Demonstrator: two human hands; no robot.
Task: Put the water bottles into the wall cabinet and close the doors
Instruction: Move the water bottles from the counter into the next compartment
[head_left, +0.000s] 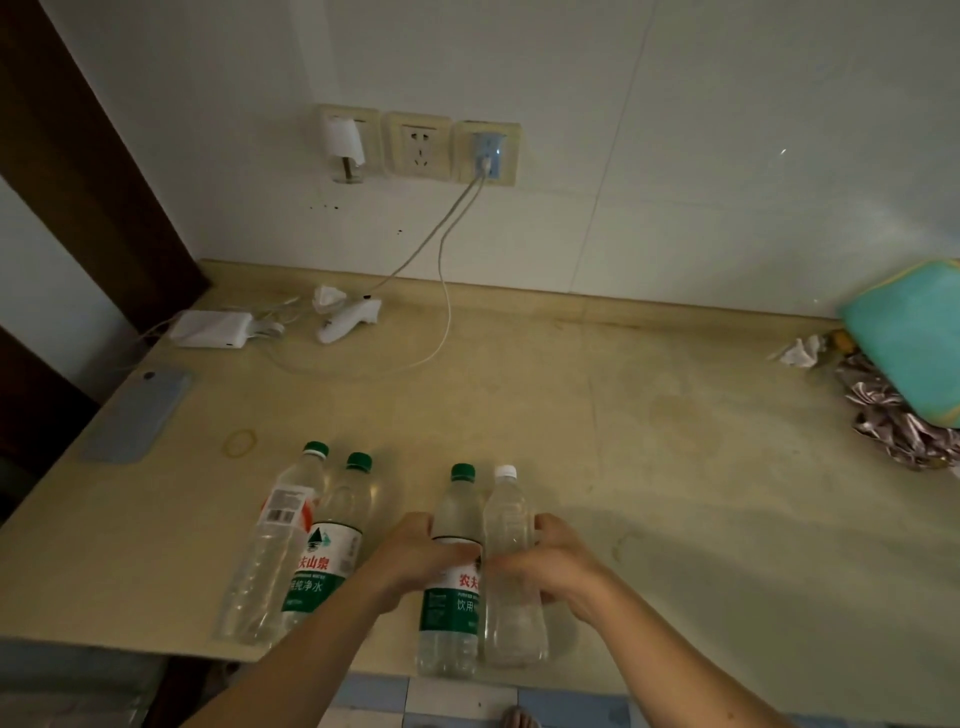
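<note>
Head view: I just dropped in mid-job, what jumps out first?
Four water bottles stand near the front edge of the beige table. The left hand grips the green-capped bottle and the right hand grips the white-capped bottle beside it. Two more green-capped bottles stand untouched to the left. On the wall behind, a charger with trailing cables sits in the sockets.

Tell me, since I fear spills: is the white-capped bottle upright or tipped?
Upright. The white-capped bottle stands on its base on the table, cap up, gripped by the right hand.
</note>
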